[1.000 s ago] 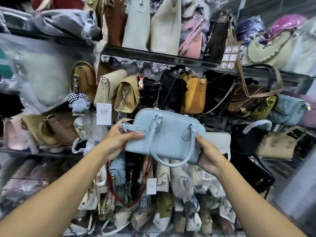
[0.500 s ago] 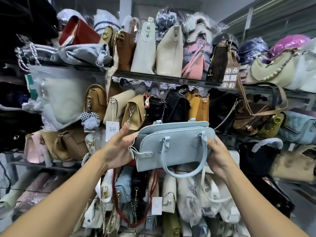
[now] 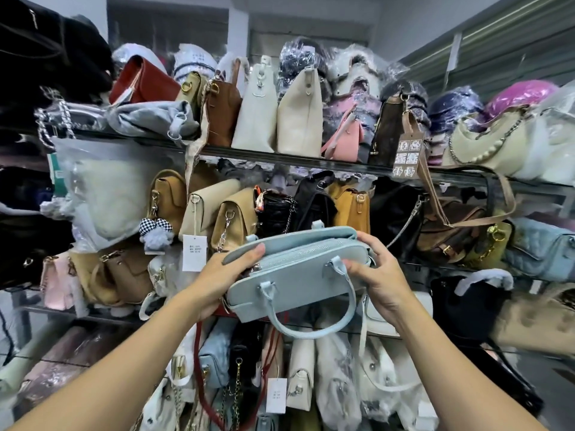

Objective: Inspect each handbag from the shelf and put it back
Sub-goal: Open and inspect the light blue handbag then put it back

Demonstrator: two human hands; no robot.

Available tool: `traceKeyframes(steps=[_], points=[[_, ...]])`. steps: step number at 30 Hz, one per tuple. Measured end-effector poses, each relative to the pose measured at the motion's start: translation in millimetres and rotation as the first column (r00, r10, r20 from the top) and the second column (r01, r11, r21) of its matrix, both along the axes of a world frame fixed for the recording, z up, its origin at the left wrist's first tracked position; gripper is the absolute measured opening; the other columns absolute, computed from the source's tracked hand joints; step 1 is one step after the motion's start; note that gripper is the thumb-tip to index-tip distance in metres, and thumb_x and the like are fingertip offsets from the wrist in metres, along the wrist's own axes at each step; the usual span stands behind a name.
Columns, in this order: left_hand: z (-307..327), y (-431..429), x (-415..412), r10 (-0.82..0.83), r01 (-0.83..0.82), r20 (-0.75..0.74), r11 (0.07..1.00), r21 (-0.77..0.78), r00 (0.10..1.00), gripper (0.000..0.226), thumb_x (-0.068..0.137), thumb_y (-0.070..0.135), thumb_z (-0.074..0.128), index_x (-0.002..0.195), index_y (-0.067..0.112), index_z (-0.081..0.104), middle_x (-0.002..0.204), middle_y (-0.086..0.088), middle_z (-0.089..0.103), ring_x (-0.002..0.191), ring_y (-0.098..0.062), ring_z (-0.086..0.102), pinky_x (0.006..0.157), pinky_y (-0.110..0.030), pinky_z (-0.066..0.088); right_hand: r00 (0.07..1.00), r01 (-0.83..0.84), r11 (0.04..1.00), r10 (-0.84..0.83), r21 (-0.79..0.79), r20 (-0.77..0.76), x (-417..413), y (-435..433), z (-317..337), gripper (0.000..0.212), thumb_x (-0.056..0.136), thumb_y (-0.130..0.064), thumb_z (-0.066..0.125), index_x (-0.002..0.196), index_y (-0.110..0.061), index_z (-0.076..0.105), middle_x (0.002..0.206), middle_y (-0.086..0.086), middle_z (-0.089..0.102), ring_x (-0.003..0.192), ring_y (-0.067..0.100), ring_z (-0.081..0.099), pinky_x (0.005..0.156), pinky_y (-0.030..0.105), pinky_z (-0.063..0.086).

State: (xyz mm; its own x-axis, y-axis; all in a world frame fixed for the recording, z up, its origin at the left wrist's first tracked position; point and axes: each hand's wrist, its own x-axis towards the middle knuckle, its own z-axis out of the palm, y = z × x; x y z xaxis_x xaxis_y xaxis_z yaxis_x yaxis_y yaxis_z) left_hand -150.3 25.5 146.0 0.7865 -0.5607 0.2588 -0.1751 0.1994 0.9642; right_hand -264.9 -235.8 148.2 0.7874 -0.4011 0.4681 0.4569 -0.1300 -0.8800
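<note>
The room was a cramped stock corner: a grey wall (image 3: 311, 14) behind, a ribbed shutter (image 3: 504, 42) on the right, and shelves (image 3: 280, 157) crammed with handbags on every tier, many in clear plastic wrap. The top tier carried upright white bags (image 3: 258, 119) and a red bag (image 3: 140, 79) lying tilted. The middle row ran tan bags (image 3: 230, 219), a black bag (image 3: 314, 203) and a mustard bag (image 3: 351, 209), packed side by side, with paper tags (image 3: 194, 252) hanging from some.

In front of that middle tier I had the blue bag (image 3: 295, 275) off the shelves and in the air. It was tipped with its top toward me, so the zip (image 3: 298, 255) ran across my view. I judged that was the reason for the tilt: to check the closure and the seam. Whether the zip was open I could not tell.

My left hand (image 3: 224, 275) grasped the left end, thumb laid over the top edge. My right hand (image 3: 384, 275) grasped the right end, thumb on top and fingers curled round the front. Holding both ends kept the body steady and left the middle bare for looking. The near handle (image 3: 311, 332) drooped loose below, gripped by neither hand.

I judged this was mid-inspection, the return not yet begun. Which gap it belonged in I could not tell. The rows were tight, so sliding it back could snag a neighbour's chain or tag.
</note>
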Motion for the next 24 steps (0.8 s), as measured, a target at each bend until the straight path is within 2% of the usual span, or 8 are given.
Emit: traceKeyframes(steps=[2,4,8,11,14,20,22,24], points=[[-1,-6,0,0.106,-0.11,-0.044,0.988,-0.105,0.993,0.066,0.052,0.071,0.086,0.093,0.02,0.082,0.1,-0.007,0.079,0.091,-0.019,0.075,0.089,-0.037,0.057,1.0,0.004,0.998,-0.004,-0.058,0.002,1,3,6,0.095,0.037,-0.043,0.102,0.124,-0.031,0.068,0.121,0.002,0.073,0.107,0.02,0.071,0.093,0.042,0.057],[2,-10,-2,0.197,-0.206,-0.076,0.966,-0.158,0.978,0.051,0.065,0.059,0.077,0.092,0.016,0.078,0.092,-0.004,0.08,0.083,-0.015,0.075,0.081,-0.033,0.058,1.0,0.0,0.997,-0.001,-0.077,-0.005,3,6,10,0.101,0.039,-0.05,0.102,0.131,-0.029,0.064,0.127,0.002,0.071,0.115,0.021,0.069,0.098,0.041,0.055],[6,-14,1,0.345,-0.348,-0.054,0.911,-0.22,0.937,0.049,0.065,0.063,0.072,0.087,0.019,0.075,0.085,-0.004,0.075,0.081,-0.018,0.067,0.077,-0.032,0.05,0.997,-0.07,0.996,0.07,0.05,0.013,6,12,9,0.095,0.055,-0.068,0.091,0.131,-0.018,0.065,0.132,0.008,0.069,0.128,0.031,0.061,0.112,0.056,0.045],[9,-15,3,0.4,-0.392,-0.012,0.891,-0.231,0.917,0.049,0.063,0.067,0.07,0.077,0.02,0.072,0.08,-0.006,0.067,0.077,-0.018,0.059,0.074,-0.033,0.046,0.999,-0.049,0.995,0.05,0.084,-0.004,7,17,12,0.088,0.065,-0.08,0.076,0.133,-0.024,0.067,0.135,0.001,0.068,0.131,0.021,0.059,0.116,0.051,0.042],[9,-18,3,0.452,-0.431,0.046,0.872,-0.231,0.891,0.047,0.067,0.062,0.069,0.065,0.016,0.064,0.051,0.01,0.052,0.056,-0.008,0.045,0.058,-0.027,0.036,0.999,-0.033,0.995,0.036,0.09,-0.035,8,23,14,0.077,0.076,-0.08,0.061,0.136,-0.031,0.065,0.135,-0.007,0.068,0.129,0.012,0.06,0.116,0.043,0.042],[5,-18,-1,0.499,-0.435,0.248,0.859,-0.27,0.83,0.031,0.09,0.031,0.067,0.062,0.024,0.057,0.042,0.019,0.05,0.045,0.005,0.045,0.049,-0.01,0.033,1.0,-0.005,0.966,0.011,0.258,-0.021,11,29,14,0.058,0.097,-0.066,0.048,0.132,-0.026,0.068,0.125,-0.002,0.071,0.107,0.014,0.07,0.08,0.027,0.059],[3,-18,0,0.49,-0.419,0.287,0.865,-0.277,0.823,0.023,0.087,0.035,0.068,0.066,0.028,0.064,0.049,0.02,0.056,0.05,0.006,0.05,0.053,-0.009,0.037,0.999,-0.042,0.95,0.036,0.311,0.025,10,31,17,0.05,0.103,-0.054,0.044,0.129,-0.019,0.07,0.112,-0.003,0.075,0.089,0.007,0.073,0.066,0.021,0.057],[-1,-18,2,0.496,-0.43,0.328,0.866,-0.257,0.804,0.013,0.077,0.05,0.069,0.074,0.038,0.073,0.067,0.016,0.066,0.062,0.006,0.057,0.062,-0.011,0.043,0.999,-0.024,0.948,0.016,0.318,0.028,11,34,19,0.048,0.103,-0.053,0.045,0.126,-0.021,0.07,0.113,-0.004,0.077,0.091,0.007,0.074,0.067,0.023,0.057]])
